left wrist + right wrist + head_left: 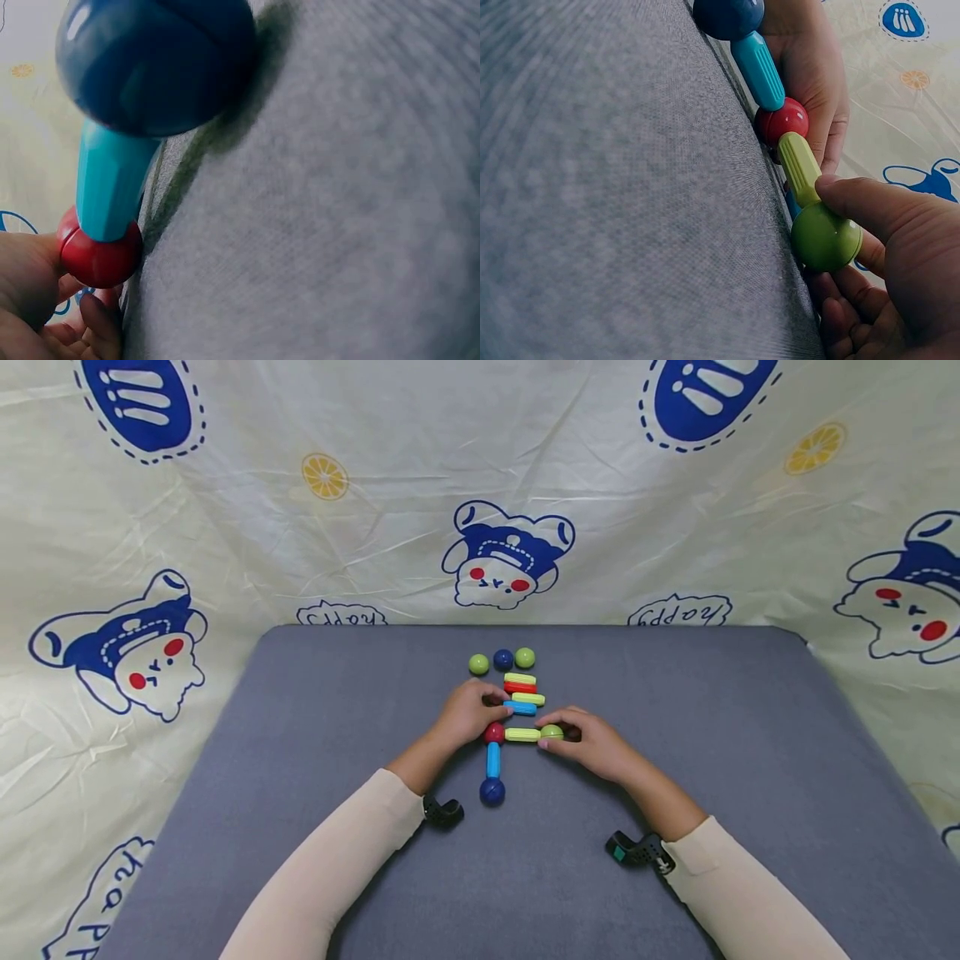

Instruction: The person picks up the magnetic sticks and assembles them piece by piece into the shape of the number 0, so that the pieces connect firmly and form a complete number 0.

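Note:
My right hand (588, 745) pinches a green ball (826, 237) between thumb and fingers. That ball joins a yellow-green stick (800, 169), whose other end meets a red ball (101, 251). From the red ball a light blue stick (115, 180) runs toward me to a dark blue ball (492, 792). My left hand (467, 714) lies just past the red ball, its thumb and fingertips around the left end of a loose blue stick (521, 707). In the left wrist view the red ball partly covers its fingers, and the fingertips' contact is hidden there.
Beyond the hands lie loose yellow-green sticks (528, 699) and a red stick (520, 688). Farther back stand a green ball (478, 664), a dark blue ball (503, 660) and another green ball (525, 657). A patterned cloth (405, 552) hangs behind the grey table (300, 710).

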`<state>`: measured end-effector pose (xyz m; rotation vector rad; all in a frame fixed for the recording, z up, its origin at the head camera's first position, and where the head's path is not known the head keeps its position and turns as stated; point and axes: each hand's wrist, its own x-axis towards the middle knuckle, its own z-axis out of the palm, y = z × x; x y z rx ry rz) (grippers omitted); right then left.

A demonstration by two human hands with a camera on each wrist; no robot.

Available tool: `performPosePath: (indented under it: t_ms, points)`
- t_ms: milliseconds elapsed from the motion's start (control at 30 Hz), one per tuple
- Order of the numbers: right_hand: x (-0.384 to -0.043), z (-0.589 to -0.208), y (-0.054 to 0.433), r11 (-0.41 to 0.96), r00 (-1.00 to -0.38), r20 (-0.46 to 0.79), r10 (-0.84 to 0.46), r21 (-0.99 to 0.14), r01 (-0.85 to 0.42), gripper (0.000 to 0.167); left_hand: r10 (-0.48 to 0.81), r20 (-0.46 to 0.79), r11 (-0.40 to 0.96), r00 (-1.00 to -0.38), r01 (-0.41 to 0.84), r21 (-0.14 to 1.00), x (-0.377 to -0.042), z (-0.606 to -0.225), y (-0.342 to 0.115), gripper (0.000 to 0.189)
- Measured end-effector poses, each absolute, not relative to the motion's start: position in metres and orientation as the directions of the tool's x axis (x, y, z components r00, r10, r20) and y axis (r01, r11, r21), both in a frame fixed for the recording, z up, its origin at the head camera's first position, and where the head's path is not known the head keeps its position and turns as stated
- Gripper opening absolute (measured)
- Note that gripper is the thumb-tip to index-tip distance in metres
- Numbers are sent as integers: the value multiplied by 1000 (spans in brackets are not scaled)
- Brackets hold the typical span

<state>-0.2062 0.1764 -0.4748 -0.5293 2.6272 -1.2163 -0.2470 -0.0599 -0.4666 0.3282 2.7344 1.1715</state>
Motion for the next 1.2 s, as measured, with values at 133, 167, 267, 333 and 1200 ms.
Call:
performPosePath:
  t_ms: [133,167,267,333,1200]
  points:
    - [-207,-476,177,601,-917,-34,-398,-765,-233,30,247,-59,641,-967,117,758,-246,-466,-62,20]
    - [-207,-477,177,600,-917,-33,-398,-766,-232,30,244,-69,622,-967,102,776,-246,-466,-63,20]
    - [-207,-477,177,596,-917,-29,-397,-768,-234,29,239,-112,556,-965,42,830,-246,-465,-67,20]
    - [-206,-476,178,595,-918,-27,-395,-769,-234,29,237,-139,505,-962,0,863,-246,-464,-70,20]
    - [-204,-475,174,607,-925,2,-380,-754,-251,25,117,-54,282,-992,-19,959,-215,-443,-113,31]
